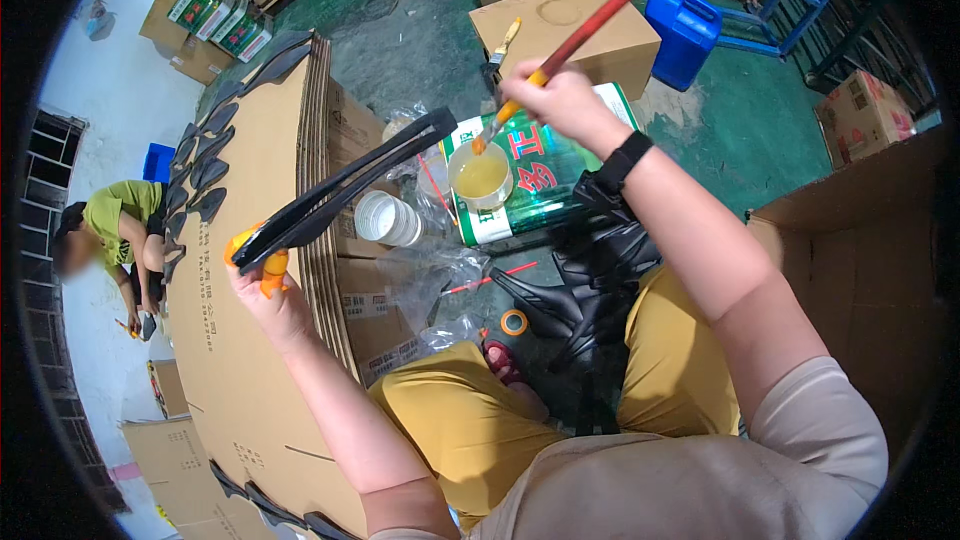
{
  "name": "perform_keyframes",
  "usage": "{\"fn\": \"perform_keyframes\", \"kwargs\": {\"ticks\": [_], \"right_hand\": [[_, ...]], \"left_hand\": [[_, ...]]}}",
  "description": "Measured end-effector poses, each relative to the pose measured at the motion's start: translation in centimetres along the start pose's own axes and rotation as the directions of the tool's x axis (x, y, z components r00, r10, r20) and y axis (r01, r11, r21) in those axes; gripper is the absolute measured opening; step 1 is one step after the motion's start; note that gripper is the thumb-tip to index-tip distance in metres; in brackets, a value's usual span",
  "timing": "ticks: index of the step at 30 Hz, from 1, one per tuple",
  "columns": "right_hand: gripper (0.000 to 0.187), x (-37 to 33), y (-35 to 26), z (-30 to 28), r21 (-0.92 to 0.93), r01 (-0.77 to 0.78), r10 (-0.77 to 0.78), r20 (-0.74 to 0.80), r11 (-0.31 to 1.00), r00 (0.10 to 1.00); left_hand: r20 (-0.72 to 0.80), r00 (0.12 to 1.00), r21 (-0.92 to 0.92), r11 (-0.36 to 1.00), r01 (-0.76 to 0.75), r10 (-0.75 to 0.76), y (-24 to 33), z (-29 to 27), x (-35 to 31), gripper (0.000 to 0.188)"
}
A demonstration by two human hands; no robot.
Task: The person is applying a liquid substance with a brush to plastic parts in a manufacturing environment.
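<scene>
My left hand (268, 295), with orange coverings on its fingertips, grips one end of a long black looped strip-like piece (345, 175). Its far end reaches toward a round white tub (483, 180) of yellowish liquid. In my right hand (565, 105) is a brush (560, 52) with a red and yellow handle. The brush tip points down at the tub's rim; whether it touches the liquid I cannot tell. Beneath the tub lies a green and white metal can (560, 165). Several black moulded pieces (590, 300) are heaped by my legs.
Stacked cardboard sheets (255, 220) on my left carry more black pieces. A white plastic cup (385, 218) and an orange tape roll (514, 322) are nearby. Ahead are a carton (590, 35) and blue jerrycan (684, 32). A person (125, 230) crouches at far left.
</scene>
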State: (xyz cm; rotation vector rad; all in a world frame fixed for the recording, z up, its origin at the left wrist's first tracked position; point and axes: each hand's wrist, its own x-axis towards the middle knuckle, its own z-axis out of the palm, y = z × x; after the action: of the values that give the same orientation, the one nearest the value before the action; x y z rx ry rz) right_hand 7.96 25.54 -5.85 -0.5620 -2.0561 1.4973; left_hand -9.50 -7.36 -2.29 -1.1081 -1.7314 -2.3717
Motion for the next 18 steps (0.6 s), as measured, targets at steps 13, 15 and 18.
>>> {"fn": "perform_keyframes", "kwargs": {"ticks": [13, 15, 18], "right_hand": [[0.019, 0.4, 3.1, 3.3, -0.256, 0.124, -0.085, 0.159, 0.959, 0.984], [0.019, 0.7, 3.5, 2.3, -0.254, 0.144, -0.117, 0.117, 0.956, 0.986], [0.017, 2.0, 0.4, -1.3, 0.147, -0.092, 0.089, 0.024, 0.985, 0.996]], "left_hand": [[0.262, 0.948, 0.485, 0.825, -0.291, 0.18, 1.4, 4.1, -0.1, 0.025], [0.273, 0.942, 0.505, 0.804, -0.312, 0.194, 1.8, 4.7, -0.2, 0.022], [0.433, 0.868, 0.594, 0.647, -0.478, 0.244, 2.9, 6.5, -0.1, 0.014]]}}
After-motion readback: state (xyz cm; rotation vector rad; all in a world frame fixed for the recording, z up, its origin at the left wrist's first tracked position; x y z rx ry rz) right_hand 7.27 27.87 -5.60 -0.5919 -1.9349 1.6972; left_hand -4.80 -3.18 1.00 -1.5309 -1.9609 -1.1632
